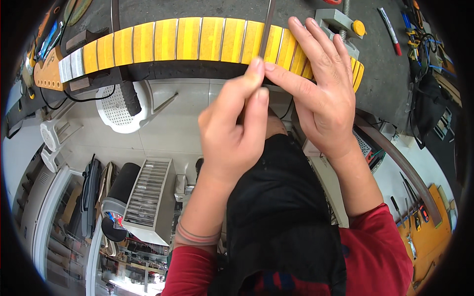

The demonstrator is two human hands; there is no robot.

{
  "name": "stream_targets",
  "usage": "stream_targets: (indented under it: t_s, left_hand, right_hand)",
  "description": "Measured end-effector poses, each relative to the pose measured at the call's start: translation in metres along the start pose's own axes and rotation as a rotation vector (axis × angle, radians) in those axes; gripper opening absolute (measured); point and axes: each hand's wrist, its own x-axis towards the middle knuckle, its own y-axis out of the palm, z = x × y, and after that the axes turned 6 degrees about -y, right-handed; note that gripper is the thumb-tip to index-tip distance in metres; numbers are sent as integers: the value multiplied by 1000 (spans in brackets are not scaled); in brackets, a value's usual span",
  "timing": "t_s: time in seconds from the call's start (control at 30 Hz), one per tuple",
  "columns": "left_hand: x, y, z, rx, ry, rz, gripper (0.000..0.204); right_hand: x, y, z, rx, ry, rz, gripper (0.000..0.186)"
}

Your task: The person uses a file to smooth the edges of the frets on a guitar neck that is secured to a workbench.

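Note:
A guitar neck (187, 42) stretches across the far side, its fretboard masked with yellow tape between the metal frets. Paler tape (72, 65) covers the end by the wooden headstock (48, 74). My left hand (232, 116) is closed around a narrow dark metal file (267, 29), pinched between thumb and fingers. The file lies across the fretboard, nearly in line with the frets. My right hand (323, 89) rests on the taped neck just right of the file, fingers stretched out. Its thumb reaches toward the left fingertips. The file's near end is hidden by my left hand.
The dark bench (375, 74) bears a grey clamp (335, 22) with a yellow knob and a red-capped marker (390, 30). Cables and tools crowd the right edge. Below the bench stands a white stool (123, 116). Screwdrivers (417, 222) lie at lower right.

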Motion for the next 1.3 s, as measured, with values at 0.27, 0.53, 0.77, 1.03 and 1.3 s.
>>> stream_targets:
  t_s: [0.27, 0.53, 0.77, 1.03, 1.3]
  left_hand:
    - [-34, -13, 1, 258, 147, -12, 36]
    - [-60, -21, 9, 279, 197, -37, 42]
    - [2, 4, -3, 224, 234, -75, 44]
    - [-94, -35, 23, 221, 130, -39, 37]
    - [-83, -30, 31, 106, 120, 59, 37]
  right_hand:
    - [1, -1, 0, 1, -3, 12, 43]
    - [-1, 0, -2, -12, -3, 8, 43]
    - [0, 1, 0, 5, 2, 2, 44]
    - [-1, 0, -2, -13, -8, 10, 46]
    - [-3, 2, -3, -6, -5, 8, 45]
